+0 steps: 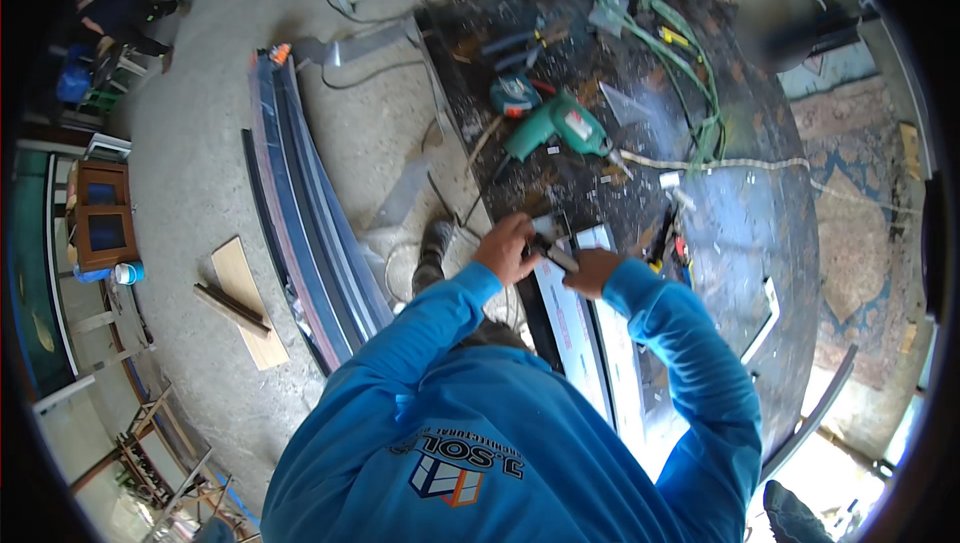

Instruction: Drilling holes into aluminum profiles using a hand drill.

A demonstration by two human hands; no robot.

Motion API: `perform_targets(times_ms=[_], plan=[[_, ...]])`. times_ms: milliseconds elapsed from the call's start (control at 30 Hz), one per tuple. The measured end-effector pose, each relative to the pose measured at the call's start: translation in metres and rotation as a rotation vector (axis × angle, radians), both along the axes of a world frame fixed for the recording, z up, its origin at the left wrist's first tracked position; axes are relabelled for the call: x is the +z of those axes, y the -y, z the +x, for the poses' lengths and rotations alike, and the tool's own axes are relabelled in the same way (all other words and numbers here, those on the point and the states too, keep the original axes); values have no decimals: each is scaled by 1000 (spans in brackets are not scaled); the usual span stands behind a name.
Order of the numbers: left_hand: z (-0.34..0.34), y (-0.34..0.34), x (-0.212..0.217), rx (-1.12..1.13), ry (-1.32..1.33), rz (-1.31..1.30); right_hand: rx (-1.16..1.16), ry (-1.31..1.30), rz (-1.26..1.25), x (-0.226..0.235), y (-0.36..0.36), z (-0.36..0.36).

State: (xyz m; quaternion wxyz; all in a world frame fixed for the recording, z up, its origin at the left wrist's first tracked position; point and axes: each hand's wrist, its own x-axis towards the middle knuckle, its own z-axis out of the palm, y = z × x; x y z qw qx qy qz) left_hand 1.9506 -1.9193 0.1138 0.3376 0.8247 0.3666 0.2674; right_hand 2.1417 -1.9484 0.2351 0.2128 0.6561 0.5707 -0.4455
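Both hands grip one small dark part at the near end of the white strip (590,333) on the workbench (760,233): left hand (507,248) curled round it, right hand (592,269) pinching its other end. I judge it could slip sideways off the strip. My fingers hide its shape; the green drill (555,128) lies farther off.

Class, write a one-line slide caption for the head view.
Both hands, left hand and right hand, grip a small tool over a white profile.
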Motion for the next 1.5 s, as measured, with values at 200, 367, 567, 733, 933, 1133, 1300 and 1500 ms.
perform_targets(times_ms=[200,367,567,733,933,1133,1300,1500], plan=[[1,3,-1,10,2,-34,-164,-109,-142,-26,4,7],[5,6,-6,38,-4,62,-298,-316,-192,-45,16,29],[6,5,-5,28,-54,56,-569,-382,-250,-62,35,42],[7,6,-4,24,-51,93,-569,-384,-83,-60,40,21],[6,5,-1,15,-89,72,-406,-104,206,-49,41,1],[4,6,4,-7,-42,137,-38,71,124,-42,33,9],[3,1,5,16,-23,117,81,109,-120,16,20,4],[2,0,9,23,-38,124,-152,127,-365,23,-9,-1]])
